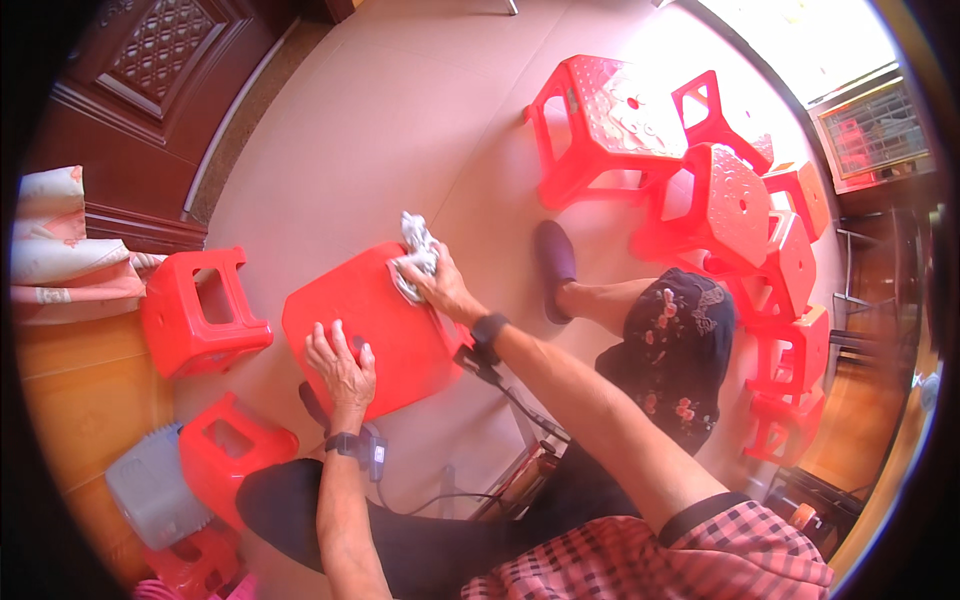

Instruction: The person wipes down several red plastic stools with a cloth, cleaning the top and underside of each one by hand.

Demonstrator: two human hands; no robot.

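Between my legs stands a red plastic stool (390,330), its seat facing up. My left hand (342,371) lies on the near left part of the seat with its fingers spread, holding nothing. At the far right edge of the same seat, my right hand (439,281) grips a crumpled grey-white cloth (420,247); part of the cloth sticks out beyond the fingers and part touches the seat's edge. Both wrists wear dark bands with small devices and cables.
Several red plastic stools (720,202) stand at the right. More red stools (202,315) are at the left, beside a grey plastic stool (154,484). A brown door (157,82) is at the upper left, near a patterned curtain (67,255). A cable (450,495) runs below the seat.
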